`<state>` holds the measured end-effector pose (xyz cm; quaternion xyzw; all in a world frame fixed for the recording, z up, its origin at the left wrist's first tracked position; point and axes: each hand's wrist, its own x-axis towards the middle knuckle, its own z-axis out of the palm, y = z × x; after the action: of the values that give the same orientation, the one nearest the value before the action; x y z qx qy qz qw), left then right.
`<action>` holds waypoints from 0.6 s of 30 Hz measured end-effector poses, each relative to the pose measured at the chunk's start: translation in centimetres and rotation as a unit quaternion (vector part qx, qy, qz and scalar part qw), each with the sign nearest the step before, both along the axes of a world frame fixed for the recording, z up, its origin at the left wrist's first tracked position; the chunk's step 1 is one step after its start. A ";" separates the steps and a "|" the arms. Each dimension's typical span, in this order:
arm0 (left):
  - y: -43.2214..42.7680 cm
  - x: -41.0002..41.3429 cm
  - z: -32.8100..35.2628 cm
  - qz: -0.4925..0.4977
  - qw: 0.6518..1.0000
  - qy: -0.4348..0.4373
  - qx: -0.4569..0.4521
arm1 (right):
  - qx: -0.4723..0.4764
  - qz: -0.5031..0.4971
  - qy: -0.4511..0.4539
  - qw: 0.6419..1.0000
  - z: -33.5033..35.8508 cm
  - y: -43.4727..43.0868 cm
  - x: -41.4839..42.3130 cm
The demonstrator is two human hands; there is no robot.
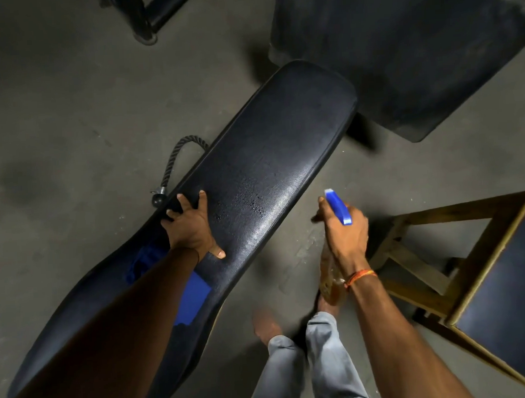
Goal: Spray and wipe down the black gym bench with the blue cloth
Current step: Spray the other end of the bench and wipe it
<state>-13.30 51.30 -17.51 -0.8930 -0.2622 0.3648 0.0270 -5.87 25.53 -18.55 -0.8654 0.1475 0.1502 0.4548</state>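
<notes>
The black bench [267, 143] runs slantwise from the lower left to the upper middle of the view, its near end cut off by the frame. A patch of wet droplets [249, 196] shines on its middle. The blue cloth [193, 296] lies on the bench, mostly hidden under the left forearm, so its full shape cannot be made out. The left hand [189, 227] rests flat on the bench with fingers spread wide, holding nothing. Off the bench's right side, the right hand [345, 234] grips a spray bottle [339, 207]; only the blue head shows plainly, the body largely covered by the hand. A rope handle [177, 154] lies on the floor [67, 102] just beside the bench's far edge, part of it hidden behind the bench. A wooden seat [438, 211] stands at the right, cut off.
</notes>
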 end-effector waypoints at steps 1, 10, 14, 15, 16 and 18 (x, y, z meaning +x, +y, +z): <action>-0.1 0.0 0.1 0.000 1.000 0.001 0.000 | 0.005 0.008 0.011 1.000 -0.1 -0.2 -0.5; -0.1 0.3 0.7 -0.005 1.000 0.005 0.001 | 0.011 0.078 0.054 0.995 -0.3 1.3 -4.0; -0.2 0.2 1.0 -0.010 1.000 0.004 -0.004 | 0.051 -0.012 0.012 0.999 0.6 0.9 -0.8; -0.2 0.3 1.0 -0.011 1.000 0.004 -0.004 | 0.061 -0.041 -0.002 0.997 0.9 0.7 0.2; -0.2 0.3 1.1 -0.011 1.000 0.003 -0.003 | 0.065 -0.061 -0.015 0.996 1.2 0.5 1.1; -0.2 0.3 1.1 -0.012 1.000 0.003 -0.001 | 0.063 -0.073 -0.043 0.994 1.2 0.0 2.8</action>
<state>-12.96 51.11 -16.45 -0.8949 -0.2512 0.3675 0.0312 -3.05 25.49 -17.37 -0.8275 0.1804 0.0886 0.5243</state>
